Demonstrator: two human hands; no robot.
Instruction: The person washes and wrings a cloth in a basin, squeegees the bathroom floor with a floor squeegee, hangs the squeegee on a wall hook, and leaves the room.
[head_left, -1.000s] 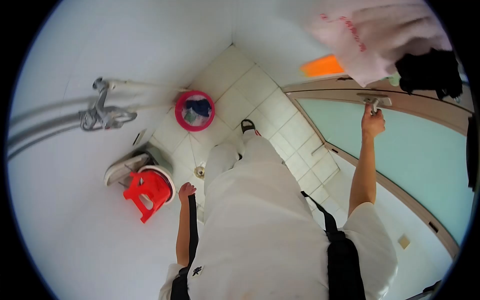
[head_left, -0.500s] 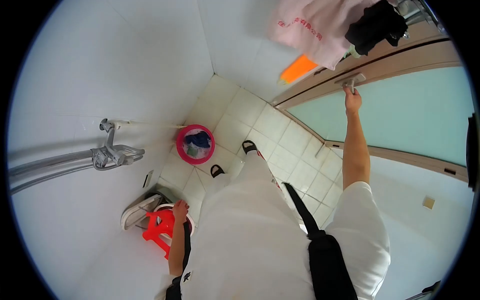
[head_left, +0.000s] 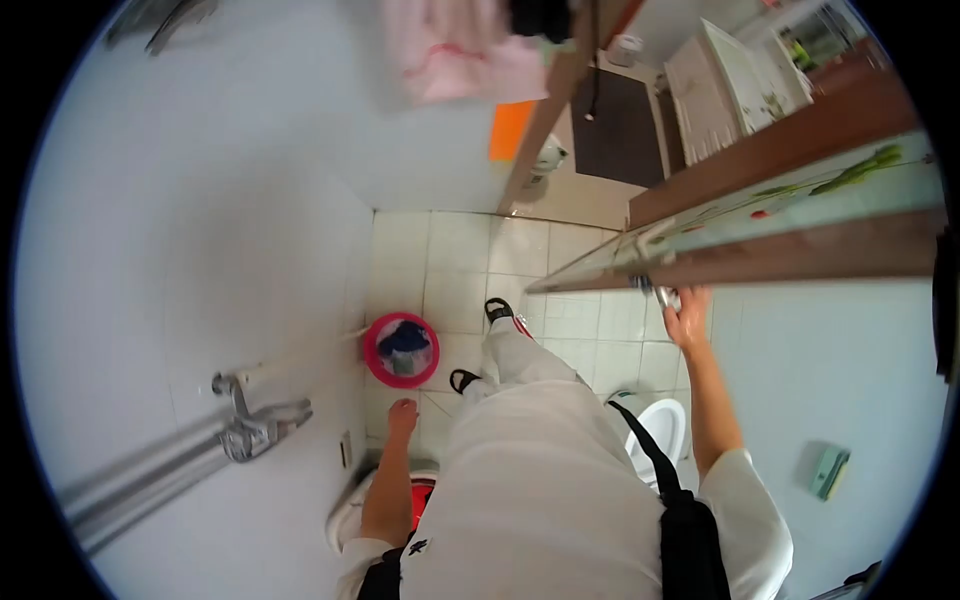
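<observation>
My right hand is at the silver handle of the door, with its thumb and fingers around the lever. The door stands open beside it, seen nearly edge-on. Low on the left, my left hand hangs with curled fingers and nothing visible in them. Just above that hand on the tiled floor sits a pink basin holding dark blue cloth and suds.
Metal shower fittings stick out of the left wall. A toilet is right of my legs. Beyond the doorway lie a dark mat and a white cabinet. A pink towel hangs near the door frame.
The door has swung from closed to open, showing the room beyond. My right hand moved with its handle. My view has turned, and the toilet now shows.
</observation>
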